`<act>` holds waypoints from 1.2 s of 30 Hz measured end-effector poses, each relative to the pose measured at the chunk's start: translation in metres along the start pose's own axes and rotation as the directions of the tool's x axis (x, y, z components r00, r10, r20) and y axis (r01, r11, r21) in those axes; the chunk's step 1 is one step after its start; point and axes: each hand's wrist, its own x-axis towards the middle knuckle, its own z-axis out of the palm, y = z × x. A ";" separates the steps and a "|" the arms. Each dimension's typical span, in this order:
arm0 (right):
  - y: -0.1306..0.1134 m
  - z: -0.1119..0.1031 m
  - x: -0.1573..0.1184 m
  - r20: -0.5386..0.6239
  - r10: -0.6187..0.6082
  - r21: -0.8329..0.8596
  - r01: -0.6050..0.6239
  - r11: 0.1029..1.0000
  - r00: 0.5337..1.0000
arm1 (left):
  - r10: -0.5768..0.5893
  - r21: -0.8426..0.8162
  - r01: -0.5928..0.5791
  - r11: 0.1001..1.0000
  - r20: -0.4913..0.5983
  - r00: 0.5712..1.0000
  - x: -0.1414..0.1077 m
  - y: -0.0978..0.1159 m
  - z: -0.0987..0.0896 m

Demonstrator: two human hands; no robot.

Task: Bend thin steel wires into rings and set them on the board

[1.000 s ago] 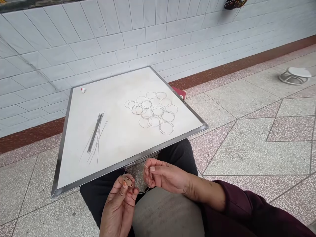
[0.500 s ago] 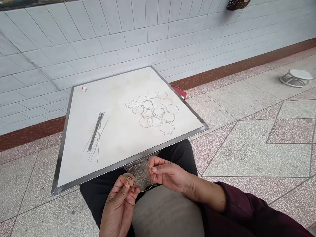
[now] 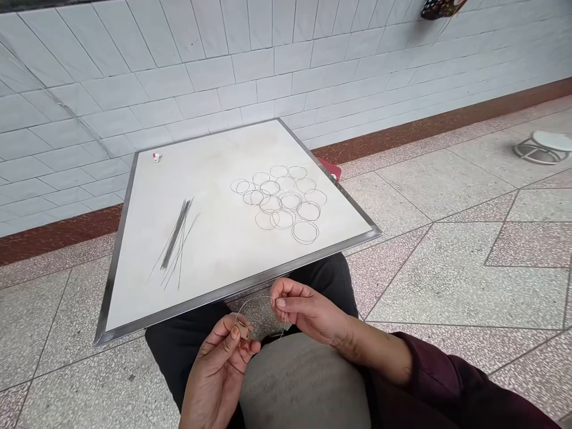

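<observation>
Between the thumb and fingers of my left hand point(image 3: 226, 354) is a small tan piece point(image 3: 243, 330), with one end of a thin curved wire point(image 3: 250, 301) at it. My right hand point(image 3: 304, 310) pinches the same wire between thumb and forefinger, to the right of my left hand. Both hands are over my lap, just in front of the table's near edge. Several thin wire rings point(image 3: 308, 232) lie overlapping on the right part of the white table point(image 3: 214, 161). A bundle of straight wires point(image 3: 176, 235) lies on its left part.
A small red and white object point(image 3: 157, 157) sits near the table's far left corner. Behind the table is a white tiled wall point(image 3: 241, 65). Something red point(image 3: 329, 168) shows beyond the table's right edge. A white stool point(image 3: 543, 147) stands at the far right.
My hands are slightly farther apart, and the wire between them has changed from a nearly closed loop to a more open arc. The view has shifted a little.
</observation>
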 end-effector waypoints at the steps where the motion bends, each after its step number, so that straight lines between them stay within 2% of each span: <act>1: 0.000 -0.001 0.000 0.001 -0.001 -0.013 0.001 1.000 1.000 | -0.002 0.012 0.002 1.000 0.009 1.000 0.000 0.000 0.000; 5: -0.003 -0.002 0.001 0.034 -0.017 -0.151 0.022 0.988 0.999 | -0.006 0.051 0.004 0.999 0.040 0.999 -0.001 0.000 0.000; 9: -0.007 0.003 -0.001 0.072 -0.111 -0.374 0.130 0.918 0.991 | -0.021 0.056 0.018 0.998 0.057 0.998 -0.003 -0.002 0.000; 13: -0.009 0.007 -0.003 0.159 -0.242 -0.618 0.287 0.732 0.957 | -0.055 0.062 0.049 0.997 0.100 0.993 -0.003 -0.004 0.000; 16: -0.010 0.005 -0.003 0.215 -0.321 -0.717 0.372 0.590 0.922 | -0.074 0.059 0.068 0.996 0.118 0.990 -0.003 -0.004 -0.001; 19: -0.011 0.001 -0.003 0.244 -0.346 -0.756 0.401 0.517 0.906 | -0.079 0.065 0.072 0.995 0.126 0.989 -0.002 -0.005 -0.001; 24: -0.011 0.002 -0.003 0.257 -0.363 -0.786 0.412 0.460 0.896 | -0.085 0.080 0.073 0.994 0.153 0.985 -0.001 -0.005 -0.002; 36: -0.009 0.001 0.000 0.344 -0.393 -0.764 0.498 0.410 0.852 | -0.104 0.090 0.090 0.992 0.170 0.980 -0.001 -0.008 -0.003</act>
